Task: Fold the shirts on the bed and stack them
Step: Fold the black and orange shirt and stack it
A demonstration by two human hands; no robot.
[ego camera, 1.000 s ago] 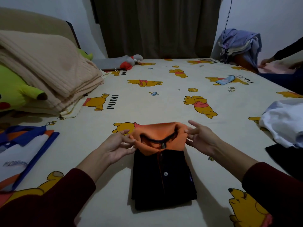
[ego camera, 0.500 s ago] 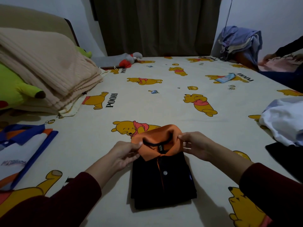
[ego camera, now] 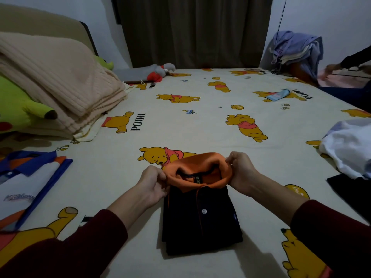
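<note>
A folded black polo shirt [ego camera: 200, 223] with an orange collar [ego camera: 197, 169] lies on the bed in front of me. My left hand [ego camera: 153, 184] pinches the left end of the collar. My right hand [ego camera: 241, 172] pinches the collar's right end. A folded white, blue and orange shirt [ego camera: 26, 183] lies flat at the left. A loose white garment [ego camera: 349, 145] and a black one [ego camera: 353, 191] lie at the right edge.
The bed sheet [ego camera: 180, 127] has a yellow bear print. A beige blanket stack [ego camera: 56, 81] and a green plush toy [ego camera: 18, 109] sit at the far left. A grey plush [ego camera: 152, 72] lies by the curtain. Another person's arm [ego camera: 353, 59] and a clothes pile [ego camera: 295, 49] are far right.
Both hands drew the collar and shirt slightly toward me and now grip the collar ends more tightly, fingers curled where they were looser a second ago.
</note>
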